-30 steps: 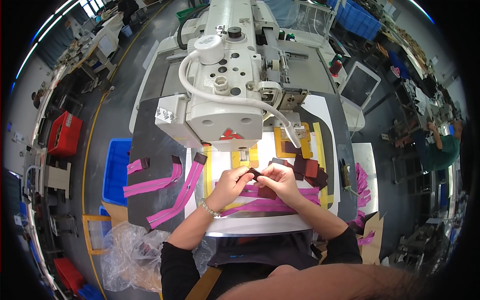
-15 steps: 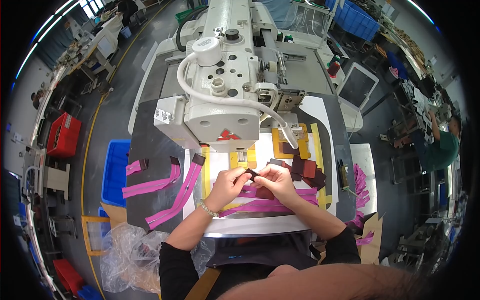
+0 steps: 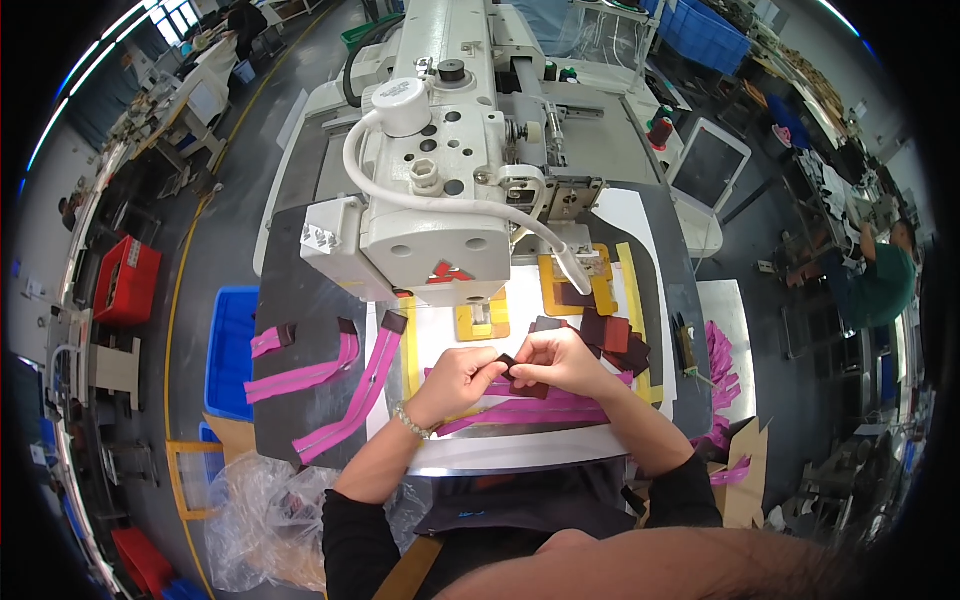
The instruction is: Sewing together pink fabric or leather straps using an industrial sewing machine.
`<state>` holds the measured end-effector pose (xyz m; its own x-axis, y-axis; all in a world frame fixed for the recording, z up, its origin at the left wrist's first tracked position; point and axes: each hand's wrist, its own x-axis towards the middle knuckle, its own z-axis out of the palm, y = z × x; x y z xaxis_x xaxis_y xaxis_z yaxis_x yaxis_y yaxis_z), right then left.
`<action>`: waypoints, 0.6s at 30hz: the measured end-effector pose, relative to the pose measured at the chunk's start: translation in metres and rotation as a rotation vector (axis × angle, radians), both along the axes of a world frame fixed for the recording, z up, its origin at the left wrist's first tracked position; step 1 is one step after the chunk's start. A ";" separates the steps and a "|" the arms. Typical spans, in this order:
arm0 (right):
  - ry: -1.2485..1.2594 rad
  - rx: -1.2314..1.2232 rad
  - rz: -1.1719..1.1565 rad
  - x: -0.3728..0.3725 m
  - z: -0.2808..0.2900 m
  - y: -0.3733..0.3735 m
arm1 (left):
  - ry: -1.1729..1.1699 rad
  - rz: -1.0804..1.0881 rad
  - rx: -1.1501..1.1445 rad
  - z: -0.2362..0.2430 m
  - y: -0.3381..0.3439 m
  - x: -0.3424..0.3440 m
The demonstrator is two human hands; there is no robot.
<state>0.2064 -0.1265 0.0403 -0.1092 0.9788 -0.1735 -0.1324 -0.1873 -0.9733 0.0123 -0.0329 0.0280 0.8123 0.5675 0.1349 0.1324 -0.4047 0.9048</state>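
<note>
Pinched between both hands, in front of the sewing machine head [image 3: 440, 250], is a small dark brown patch [image 3: 508, 361]. My left hand [image 3: 460, 382] grips its left side with thumb and fingers. My right hand [image 3: 558, 364] holds the right side, fingers closed and partly covering it. Magenta zippers [image 3: 545, 411] lie across the white sheet beneath my hands. Just beyond my right hand is a loose pile of dark brown and reddish patches [image 3: 618, 338]. To the left, a magenta zipper [image 3: 360, 391] with a dark end tab lies on the dark table, beside two shorter ones.
Yellow clamp plates [image 3: 483, 322] sit under the machine head. A blue bin [image 3: 230, 352] stands left of the table, above clear plastic wrapping [image 3: 265, 520]. At the right are a dark-handled tool [image 3: 686, 345], bunched magenta zippers [image 3: 722, 365] and a cardboard box [image 3: 745, 480]. Another person in green [image 3: 885, 280] works far right.
My hands have shifted slightly down and the right one a little to the right. The patch stays between them, its corner now pointing up. The whole view has moved slightly.
</note>
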 end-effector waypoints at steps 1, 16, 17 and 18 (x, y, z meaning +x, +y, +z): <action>-0.071 -0.047 0.071 0.002 0.005 0.000 | 0.025 -0.049 0.028 0.000 0.000 0.000; 0.202 0.018 -0.147 -0.013 -0.025 -0.003 | 0.044 -0.050 -0.161 -0.002 -0.004 0.005; 0.202 0.019 -0.147 -0.013 -0.025 -0.004 | 0.044 -0.050 -0.160 -0.003 -0.004 0.005; 0.210 0.013 -0.142 -0.014 -0.025 -0.004 | 0.021 -0.023 -0.198 -0.005 -0.003 0.005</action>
<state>0.1925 -0.1301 0.0149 -0.0025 0.9889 -0.1485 -0.3564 -0.1396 -0.9238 0.0174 -0.0363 0.0233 0.8270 0.5621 0.0053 0.1449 -0.2222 0.9642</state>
